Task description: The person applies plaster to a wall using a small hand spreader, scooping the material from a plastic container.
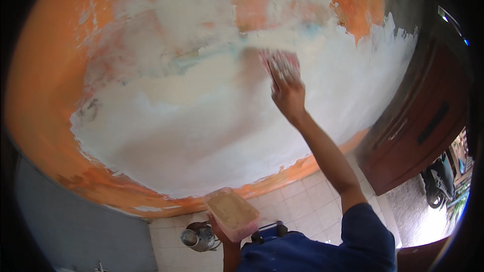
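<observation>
My right hand [288,94] is raised against an orange wall [45,95] and grips a flat putty scraper [280,63], its blade pressed on the wet white filler coat [201,121]; the blade is blurred. The white coat covers the wall's middle, with orange showing around it. Low in the view, my left hand [222,234] holds up a clear rectangular plastic tub [233,212] of beige putty, seen mostly from above. The fingers under the tub are largely hidden.
A white tiled floor [307,206] lies below. A metal pot [197,238] stands on it near the wall's foot. A dark brown wooden door [418,121] is at the right, with a parked scooter [437,181] outside. A grey surface [75,226] is at lower left.
</observation>
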### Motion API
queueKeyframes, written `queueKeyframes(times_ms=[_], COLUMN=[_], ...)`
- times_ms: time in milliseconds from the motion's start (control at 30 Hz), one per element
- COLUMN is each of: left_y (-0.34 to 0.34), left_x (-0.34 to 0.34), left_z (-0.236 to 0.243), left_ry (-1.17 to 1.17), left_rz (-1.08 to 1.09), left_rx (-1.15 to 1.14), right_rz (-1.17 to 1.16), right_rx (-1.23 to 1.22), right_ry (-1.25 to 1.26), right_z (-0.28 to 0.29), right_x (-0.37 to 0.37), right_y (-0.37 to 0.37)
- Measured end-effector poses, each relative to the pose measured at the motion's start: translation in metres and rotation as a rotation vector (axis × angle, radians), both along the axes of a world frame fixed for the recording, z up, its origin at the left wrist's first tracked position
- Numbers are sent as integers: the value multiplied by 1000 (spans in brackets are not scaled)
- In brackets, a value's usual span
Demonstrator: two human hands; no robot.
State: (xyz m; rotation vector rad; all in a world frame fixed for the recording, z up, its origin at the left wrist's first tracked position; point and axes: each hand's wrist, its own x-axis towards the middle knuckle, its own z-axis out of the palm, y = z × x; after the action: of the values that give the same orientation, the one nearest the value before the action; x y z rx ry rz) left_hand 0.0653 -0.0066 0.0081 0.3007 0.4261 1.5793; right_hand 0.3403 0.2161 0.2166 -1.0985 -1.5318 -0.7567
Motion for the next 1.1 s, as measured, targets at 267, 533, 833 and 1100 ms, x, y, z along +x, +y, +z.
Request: queueKeyframes(times_ms=[267, 533, 833, 1100], left_y=[-2, -10, -4, 1], left_x=[-4, -10, -18, -29], left_z=[-20, -4, -12, -19], left_ry=[30, -22, -45, -123], left_rz=[45, 52, 29, 25], left_rx=[-68, -40, -58, -68], right_rz=[40, 19, 81, 60], right_rx=[-32, -280, -11, -119], right_ry=[-117, -120, -135, -203], right_z=[-39, -139, 10, -91], right_x=[-42, -53, -77, -77], right_y=[46, -2, 47, 78])
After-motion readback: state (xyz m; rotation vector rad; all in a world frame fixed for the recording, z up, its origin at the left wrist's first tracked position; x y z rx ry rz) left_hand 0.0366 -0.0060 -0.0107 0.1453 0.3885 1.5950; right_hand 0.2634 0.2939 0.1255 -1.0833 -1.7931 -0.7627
